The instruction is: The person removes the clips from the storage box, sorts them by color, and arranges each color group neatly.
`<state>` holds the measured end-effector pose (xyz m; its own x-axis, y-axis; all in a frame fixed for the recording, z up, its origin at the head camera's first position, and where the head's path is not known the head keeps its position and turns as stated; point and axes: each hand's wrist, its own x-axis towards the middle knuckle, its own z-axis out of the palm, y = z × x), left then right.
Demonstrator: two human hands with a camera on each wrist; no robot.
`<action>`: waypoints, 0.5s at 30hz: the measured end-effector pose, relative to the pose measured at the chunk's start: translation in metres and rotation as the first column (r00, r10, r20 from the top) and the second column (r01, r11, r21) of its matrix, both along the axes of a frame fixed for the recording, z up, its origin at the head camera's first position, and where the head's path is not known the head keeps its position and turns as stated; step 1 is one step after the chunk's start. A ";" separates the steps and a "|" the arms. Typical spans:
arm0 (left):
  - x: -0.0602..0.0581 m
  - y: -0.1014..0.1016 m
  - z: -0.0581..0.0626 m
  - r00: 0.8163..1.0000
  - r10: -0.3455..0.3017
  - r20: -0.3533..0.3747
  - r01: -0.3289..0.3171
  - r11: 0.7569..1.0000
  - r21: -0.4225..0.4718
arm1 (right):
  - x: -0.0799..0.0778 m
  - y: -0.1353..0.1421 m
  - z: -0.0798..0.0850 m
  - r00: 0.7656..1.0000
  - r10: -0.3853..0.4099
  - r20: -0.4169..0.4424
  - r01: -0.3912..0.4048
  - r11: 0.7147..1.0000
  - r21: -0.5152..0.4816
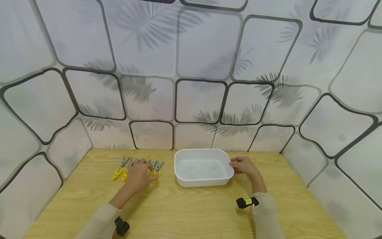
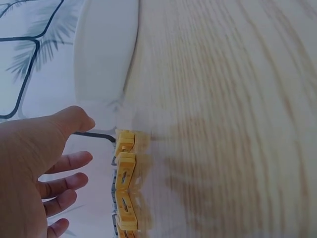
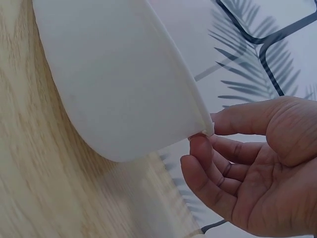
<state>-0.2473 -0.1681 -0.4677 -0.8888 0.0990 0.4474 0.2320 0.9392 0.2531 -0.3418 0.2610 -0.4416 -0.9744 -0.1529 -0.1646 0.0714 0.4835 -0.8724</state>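
Yellow clothespins and, behind them, grey clothespins lie on the left part of the table, several of each. My left hand is over them and hides some. In the left wrist view the left hand has its thumb and fingers apart with nothing between them, beside the yellow clothespins. A white plastic tub stands right of the clothespins, with nothing seen inside. My right hand pinches its right rim, thumb above and fingers under the lip, as the right wrist view shows.
The wood-grain table reaches back to a patterned wall covering that also closes in both sides. A black wrist camera sits at the left sleeve and another wrist camera at the right.
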 end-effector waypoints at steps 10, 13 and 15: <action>-0.008 0.001 0.003 0.999 -0.018 -0.034 0.020 0.997 0.075 | -0.001 -0.011 -0.002 0.999 0.020 -0.029 -0.019 0.999 0.035; -0.012 0.005 0.008 0.997 -0.049 -0.066 0.056 0.993 0.105 | 0.004 -0.019 0.006 0.991 0.022 -0.130 -0.003 0.989 0.146; -0.015 0.009 0.012 0.994 -0.081 -0.076 0.091 0.987 0.130 | 0.009 -0.026 0.015 0.972 0.039 -0.231 0.008 0.980 0.201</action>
<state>-0.2623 -0.1595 -0.4555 -0.8453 0.1091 0.5230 0.3322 0.8740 0.3547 -0.3330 0.2347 -0.4269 -0.9871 -0.1556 0.0373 -0.1306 0.6483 -0.7501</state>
